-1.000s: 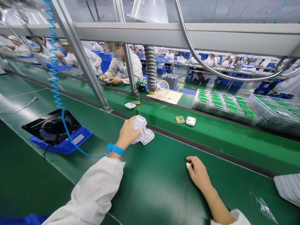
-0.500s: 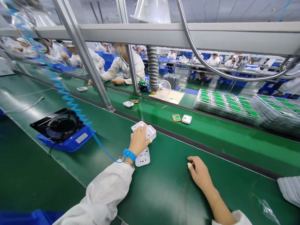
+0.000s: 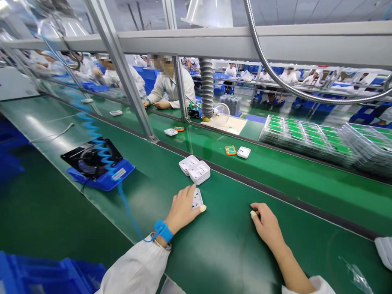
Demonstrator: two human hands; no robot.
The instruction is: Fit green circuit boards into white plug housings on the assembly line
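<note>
My left hand (image 3: 181,210), wearing a blue wrist strap (image 3: 163,231) and a pale finger cot on the thumb, reaches over a white plastic housing (image 3: 197,199). Its fingers and thumb span the housing, gripping it by the sides and hiding much of it. Just beyond lie two short stacks of similar white housings, a left stack (image 3: 186,164) and a right stack (image 3: 200,170), set side by side. On the green bench to the right rests my right hand (image 3: 268,226), loosely curled with a small gap between thumb and forefinger. Nothing shows in it.
A black fan (image 3: 91,158) on a blue bin (image 3: 119,174) stands left. Behind a dark rail, the green belt carries an orange-edged circuit board (image 3: 230,150) and a white housing (image 3: 244,152). Trays of green boards (image 3: 299,135) stand back right. A co-worker (image 3: 172,88) sits opposite.
My left hand has left the stacks and come back toward me onto the single housing. My right hand stays in about the same place. The view has shifted slightly.
</note>
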